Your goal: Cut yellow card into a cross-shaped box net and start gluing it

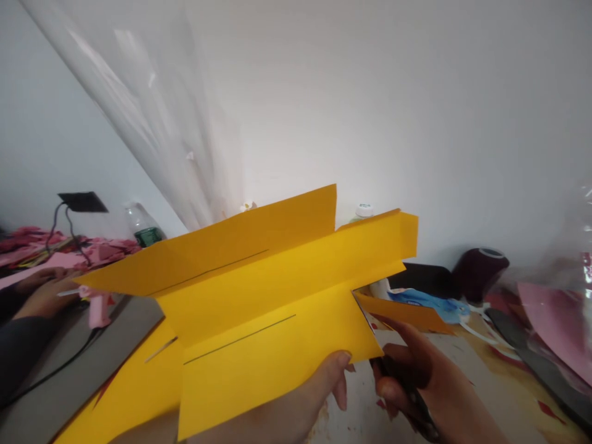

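Observation:
A folded yellow card (259, 290) with long creases and two dark straight lines fills the middle of the view, tilted in the air. My left hand (319, 388) grips its lower edge, thumb on the near face and the other fingers mostly hidden behind. In my right hand (416, 364) is a pair of scissors with dark handles (419, 404). The blade lies along the card's right edge, where a notch opens. A darker yellow flap (407, 311) sticks out to the right behind the blade; whether it still joins the card I cannot tell.
A co-worker's hand (46, 287) rests at the left near pink paper pieces (111, 246) and a pink glue gun (97, 308) with a black cord. Behind stand a green-labelled bottle (145, 225) and a white-capped bottle (364, 211). A blue packet (430, 302) lies right.

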Available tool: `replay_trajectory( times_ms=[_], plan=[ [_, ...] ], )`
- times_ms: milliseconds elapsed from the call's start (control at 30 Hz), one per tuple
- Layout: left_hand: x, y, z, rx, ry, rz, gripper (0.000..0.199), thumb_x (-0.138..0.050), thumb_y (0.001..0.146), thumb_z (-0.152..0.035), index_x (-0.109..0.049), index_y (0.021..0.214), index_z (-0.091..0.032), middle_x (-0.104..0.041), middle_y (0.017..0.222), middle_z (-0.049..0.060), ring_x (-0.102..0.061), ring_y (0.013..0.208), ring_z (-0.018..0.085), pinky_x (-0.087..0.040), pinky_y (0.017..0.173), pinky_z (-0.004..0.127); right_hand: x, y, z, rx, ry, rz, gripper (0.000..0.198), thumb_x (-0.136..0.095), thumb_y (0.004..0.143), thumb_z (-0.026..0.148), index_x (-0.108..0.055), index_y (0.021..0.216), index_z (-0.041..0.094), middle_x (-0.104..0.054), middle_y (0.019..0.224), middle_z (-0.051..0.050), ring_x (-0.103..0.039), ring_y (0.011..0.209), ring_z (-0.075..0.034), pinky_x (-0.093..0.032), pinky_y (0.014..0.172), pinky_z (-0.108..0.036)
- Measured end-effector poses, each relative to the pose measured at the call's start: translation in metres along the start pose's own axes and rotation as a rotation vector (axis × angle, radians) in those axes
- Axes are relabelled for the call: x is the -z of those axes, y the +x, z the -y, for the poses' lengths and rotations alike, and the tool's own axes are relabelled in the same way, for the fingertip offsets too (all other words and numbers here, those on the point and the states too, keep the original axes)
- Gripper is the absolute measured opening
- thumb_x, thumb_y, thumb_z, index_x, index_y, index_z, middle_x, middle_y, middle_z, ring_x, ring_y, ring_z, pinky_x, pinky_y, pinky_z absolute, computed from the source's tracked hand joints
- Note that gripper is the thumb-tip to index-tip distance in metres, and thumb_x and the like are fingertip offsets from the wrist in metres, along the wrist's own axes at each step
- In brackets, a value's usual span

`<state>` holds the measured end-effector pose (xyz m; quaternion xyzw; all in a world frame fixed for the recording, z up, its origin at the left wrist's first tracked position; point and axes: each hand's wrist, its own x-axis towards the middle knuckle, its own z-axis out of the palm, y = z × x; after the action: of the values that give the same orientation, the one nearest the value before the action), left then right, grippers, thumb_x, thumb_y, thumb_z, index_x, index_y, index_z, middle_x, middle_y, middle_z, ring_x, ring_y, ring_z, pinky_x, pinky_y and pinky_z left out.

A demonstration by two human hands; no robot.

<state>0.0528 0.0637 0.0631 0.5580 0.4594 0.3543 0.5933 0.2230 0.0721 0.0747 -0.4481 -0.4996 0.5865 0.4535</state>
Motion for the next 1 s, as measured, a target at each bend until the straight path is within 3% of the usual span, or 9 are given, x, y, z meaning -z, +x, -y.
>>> replay_trajectory(
  times_ms=[100, 300, 400, 467, 533, 700, 800, 900, 1000],
  plan=[
    [-0.001, 0.002, 0.002, -0.002, 0.091, -0.067, 0.056, -0.036, 0.082, -0.063, -0.044, 0.046, -0.021, -0.045, 0.051, -0.001, -0.045, 0.058, 0.016, -0.038, 0.075, 0.031, 0.0, 0.002, -0.001, -0.01, -0.005, -0.022, 0.065, -0.079, 0.055, 0.03, -0.046, 0.11, 0.019, -0.051, 0.046, 0.01, -0.045, 0.04, -0.01, -0.033, 0.045, -0.025],
    [-0.001, 0.0, -0.007, -0.014, 0.129, -0.069, 0.056, -0.036, 0.083, -0.062, -0.045, 0.045, -0.021, -0.046, 0.052, 0.0, -0.045, 0.06, 0.016, -0.038, 0.076, 0.031, 0.003, 0.005, -0.003, -0.015, 0.01, 0.014, 0.063, -0.079, 0.057, 0.034, -0.043, 0.107, 0.019, -0.051, 0.048, 0.01, -0.045, 0.039, -0.009, -0.032, 0.042, -0.023],
    [0.0, 0.001, -0.003, -0.013, 0.132, -0.057, 0.058, -0.035, 0.082, -0.064, -0.046, 0.046, -0.021, -0.047, 0.053, 0.0, -0.046, 0.061, 0.016, -0.038, 0.077, 0.031, 0.007, 0.004, -0.004, -0.017, -0.069, 0.101, 0.078, -0.075, 0.062, 0.042, -0.034, 0.123, 0.017, -0.052, 0.051, 0.009, -0.046, 0.041, -0.01, -0.027, 0.038, -0.022],
    [0.0, 0.003, 0.004, -0.031, 0.1, -0.084, 0.06, -0.034, 0.082, -0.064, -0.047, 0.044, -0.02, -0.046, 0.053, 0.0, -0.047, 0.062, 0.016, -0.038, 0.075, 0.031, 0.009, 0.003, -0.007, 0.002, -0.116, 0.144, 0.089, -0.069, 0.067, 0.048, -0.02, 0.134, 0.018, -0.051, 0.054, 0.008, -0.047, 0.043, -0.012, -0.03, 0.04, -0.023],
    [0.001, 0.006, 0.011, -0.059, 0.028, -0.137, 0.062, -0.034, 0.083, -0.064, -0.046, 0.042, -0.02, -0.045, 0.05, 0.0, -0.048, 0.06, 0.016, -0.039, 0.071, 0.029, 0.008, 0.002, -0.009, 0.072, -0.173, 0.096, 0.089, -0.064, 0.072, 0.049, -0.014, 0.139, 0.02, -0.049, 0.057, 0.008, -0.047, 0.046, -0.013, -0.034, 0.046, -0.026],
    [0.004, 0.014, 0.007, -0.119, -0.212, -0.233, 0.062, -0.038, 0.084, -0.061, -0.047, 0.039, -0.019, -0.046, 0.045, 0.001, -0.048, 0.055, 0.015, -0.04, 0.066, 0.028, 0.011, 0.003, -0.007, 0.192, -0.439, -0.203, 0.062, -0.058, 0.078, 0.044, -0.036, 0.133, 0.024, -0.047, 0.055, 0.008, -0.049, 0.05, -0.015, -0.037, 0.055, -0.03],
    [0.004, 0.015, -0.005, -0.091, -0.367, -0.246, 0.062, -0.043, 0.08, -0.062, -0.045, 0.035, -0.019, -0.043, 0.04, 0.001, -0.044, 0.047, 0.013, -0.038, 0.059, 0.027, 0.02, 0.009, 0.004, 0.184, -0.368, -0.377, 0.068, -0.061, 0.074, 0.049, -0.039, 0.131, 0.022, -0.056, 0.061, 0.004, -0.054, 0.057, -0.017, -0.038, 0.051, -0.028],
    [0.002, 0.013, -0.012, -0.04, -0.476, -0.202, 0.056, -0.052, 0.073, -0.06, -0.047, 0.036, -0.018, -0.046, 0.039, 0.001, -0.042, 0.044, 0.012, -0.036, 0.053, 0.027, 0.026, 0.013, 0.013, 0.108, -0.321, -0.346, 0.071, -0.067, 0.068, 0.049, -0.043, 0.128, 0.019, -0.059, 0.062, 0.003, -0.053, 0.055, -0.016, -0.039, 0.048, -0.025],
    [-0.001, 0.012, -0.015, -0.002, -0.574, -0.112, 0.052, -0.058, 0.069, -0.057, -0.049, 0.037, -0.017, -0.05, 0.042, 0.003, -0.047, 0.045, 0.013, -0.036, 0.053, 0.027, 0.024, 0.012, 0.017, 0.052, -0.359, -0.213, 0.034, -0.068, 0.067, 0.043, -0.062, 0.091, 0.019, -0.055, 0.057, 0.003, -0.046, 0.048, -0.012, -0.034, 0.044, -0.024]
  ],
)
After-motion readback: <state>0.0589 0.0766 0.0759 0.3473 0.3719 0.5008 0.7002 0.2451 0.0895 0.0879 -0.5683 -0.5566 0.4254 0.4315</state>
